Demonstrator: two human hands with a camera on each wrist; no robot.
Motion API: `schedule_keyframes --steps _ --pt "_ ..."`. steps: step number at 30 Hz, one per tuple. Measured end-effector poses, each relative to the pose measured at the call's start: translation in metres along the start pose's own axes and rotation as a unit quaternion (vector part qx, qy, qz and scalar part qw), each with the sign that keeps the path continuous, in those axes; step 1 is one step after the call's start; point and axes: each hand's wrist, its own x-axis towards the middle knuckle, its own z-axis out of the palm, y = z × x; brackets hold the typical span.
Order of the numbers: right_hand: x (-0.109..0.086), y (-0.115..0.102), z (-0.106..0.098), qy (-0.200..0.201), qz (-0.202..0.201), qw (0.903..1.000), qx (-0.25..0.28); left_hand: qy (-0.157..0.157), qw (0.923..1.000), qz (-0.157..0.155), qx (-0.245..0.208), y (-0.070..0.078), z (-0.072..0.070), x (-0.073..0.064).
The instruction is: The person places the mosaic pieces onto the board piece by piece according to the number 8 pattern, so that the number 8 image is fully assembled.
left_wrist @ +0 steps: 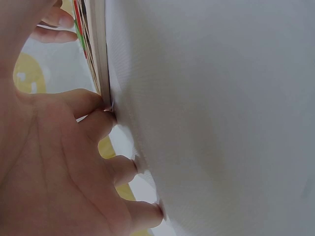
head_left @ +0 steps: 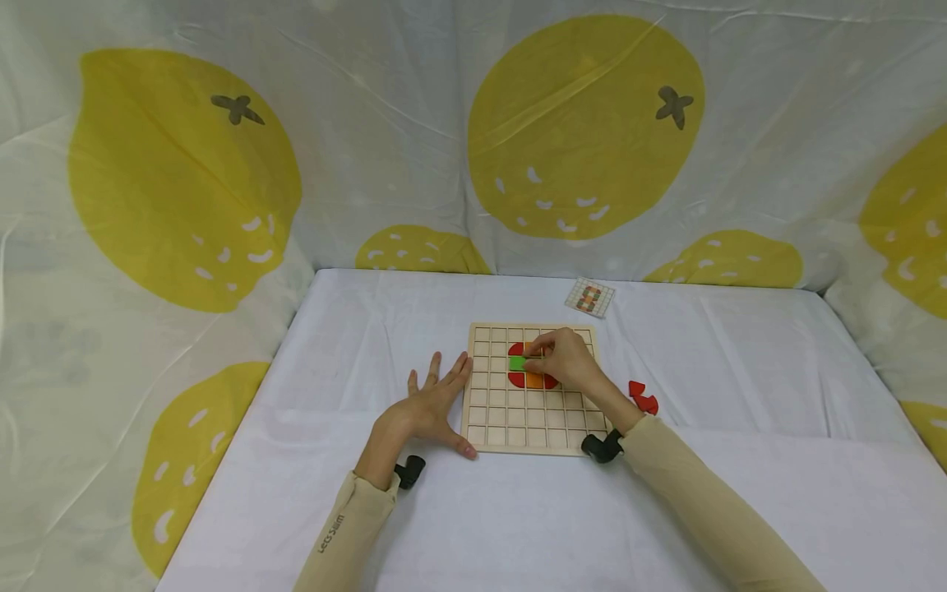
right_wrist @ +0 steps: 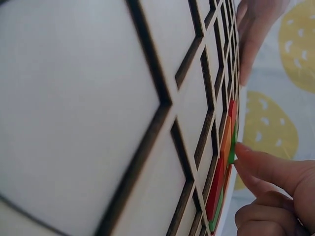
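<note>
A square wooden grid board point(head_left: 486, 420) lies on the white cloth. Red curved pieces point(head_left: 516, 380), orange squares point(head_left: 534, 381) and green squares sit in its cells. With thumb and forefinger my right hand point(head_left: 565, 359) pinches a green square point(head_left: 516, 363) at the left of this cluster; the right wrist view shows the thumb against that green square point(right_wrist: 233, 147). Part of the cluster is hidden under the right hand. My left hand point(head_left: 427, 411) is spread beside the board, fingertips at its left edge and thumb near its front left corner.
Loose red pieces point(head_left: 644, 398) lie on the cloth right of the board. A small pattern card point(head_left: 589, 298) with a printed grid lies behind it. A lemon-print curtain point(head_left: 385, 123) hangs behind and beside the table. Each wrist wears a black camera point(head_left: 602, 446).
</note>
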Motion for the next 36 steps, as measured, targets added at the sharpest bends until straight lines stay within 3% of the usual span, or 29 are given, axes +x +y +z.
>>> schedule_keyframes --steps 10,16,23,30,36 --pt "0.003 -0.001 0.003 -0.002 -0.006 0.9999 -0.010 -0.001 1.0000 0.000 0.000 0.002 0.000 0.000" --pt "-0.003 0.001 -0.005 -0.010 0.011 0.9998 0.016 -0.004 1.0000 -0.005 0.002 0.004 0.000 -0.001" --pt "-0.022 0.012 -0.027 0.002 0.039 0.9981 0.048 -0.004 0.9999 -0.012 0.004 0.003 -0.001 -0.001" --pt "-0.047 0.036 -0.056 0.019 0.052 0.9976 0.042 -0.001 0.9999 -0.013 0.002 0.002 -0.001 -0.001" --pt "-0.070 0.061 -0.087 0.032 0.099 0.9942 0.029 0.001 1.0000 -0.009 -0.002 0.003 -0.001 0.000"
